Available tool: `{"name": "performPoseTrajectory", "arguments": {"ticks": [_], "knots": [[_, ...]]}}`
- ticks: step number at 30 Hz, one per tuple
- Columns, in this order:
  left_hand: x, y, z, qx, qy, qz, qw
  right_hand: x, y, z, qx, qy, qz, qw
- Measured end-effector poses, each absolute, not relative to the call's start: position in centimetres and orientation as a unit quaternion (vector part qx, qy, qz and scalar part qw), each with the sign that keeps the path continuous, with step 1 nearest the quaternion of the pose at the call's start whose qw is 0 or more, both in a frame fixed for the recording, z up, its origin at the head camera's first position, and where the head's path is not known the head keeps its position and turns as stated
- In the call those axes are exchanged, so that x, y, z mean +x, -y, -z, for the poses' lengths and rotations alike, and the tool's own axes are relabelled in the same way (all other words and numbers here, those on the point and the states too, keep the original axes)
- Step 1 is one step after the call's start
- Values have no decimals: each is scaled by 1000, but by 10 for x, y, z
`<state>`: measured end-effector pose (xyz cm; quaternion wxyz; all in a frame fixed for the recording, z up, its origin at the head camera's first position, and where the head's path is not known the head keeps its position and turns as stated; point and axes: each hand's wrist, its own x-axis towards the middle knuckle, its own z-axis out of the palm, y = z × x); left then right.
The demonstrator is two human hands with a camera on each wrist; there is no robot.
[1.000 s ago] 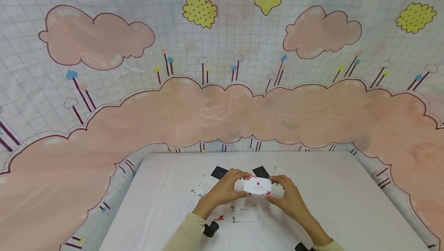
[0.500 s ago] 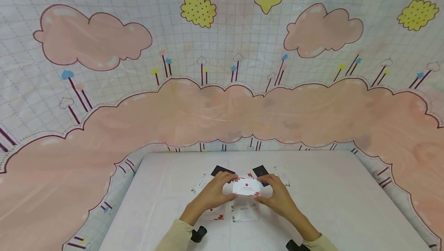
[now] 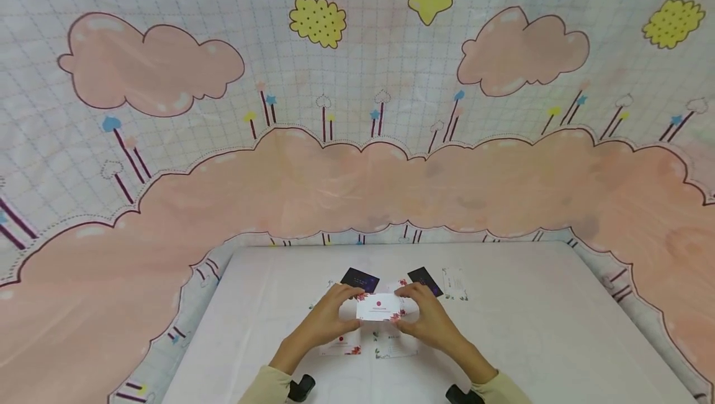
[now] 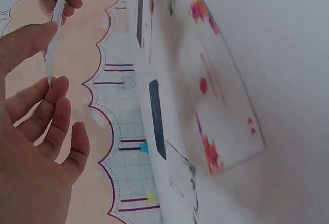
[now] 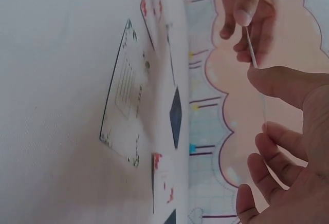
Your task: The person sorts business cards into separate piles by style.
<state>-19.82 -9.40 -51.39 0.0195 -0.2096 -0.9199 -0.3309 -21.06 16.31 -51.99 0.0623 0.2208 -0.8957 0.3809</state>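
A white business card (image 3: pixel 378 306) with a red dot and red flower corners is held up above the table between both hands. My left hand (image 3: pixel 326 317) pinches its left edge, thumb below and fingers above. On the opposite edge, my right hand (image 3: pixel 427 317) pinches it the same way. Both wrist views show the held card (image 4: pixel 53 52) nearly edge-on. Beneath the hands lie a red-flowered card (image 3: pixel 342 348) on the left and a green-leafed card (image 3: pixel 395 347) beside it. Another red-flowered card behind the held one is partly hidden.
Two dark cards (image 3: pixel 360 280) lie farther back on the white table (image 3: pixel 530 323). A leaf-cornered white card (image 3: pixel 455 284) lies at the back right; another at the left is mostly covered by the left hand. A cloud-patterned cloth (image 3: pixel 357 187) hangs behind.
Both hands have moved left and slightly toward me with the card still held between them. More of the dark cards and the back right card now shows.
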Motion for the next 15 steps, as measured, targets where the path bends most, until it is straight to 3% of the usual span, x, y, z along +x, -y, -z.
{"name": "performPoseTrajectory", "arguments": {"ticks": [15], "knots": [[-181,130,529,-188,933,303,43,-214,-126,535,281,897,-339,39]]}}
